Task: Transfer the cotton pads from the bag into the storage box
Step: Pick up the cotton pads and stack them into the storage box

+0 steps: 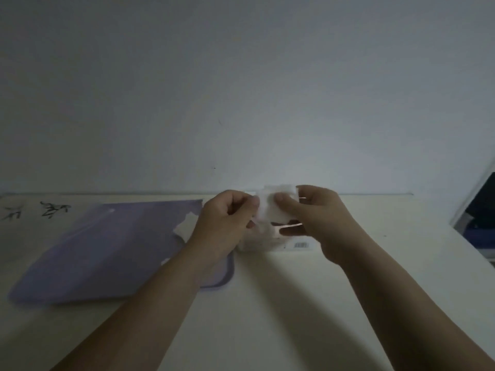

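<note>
A plain pale wall is seen behind a cream table in dim light. White, square cotton pads are held just above the translucent storage box, which is marked with a barcode label. The pads are pinched at their left edge by the curled left hand and on their right side by the thumb and fingers of the right hand. Left of the box, a flat lilac bag is laid, with another white pad at its edge.
</note>
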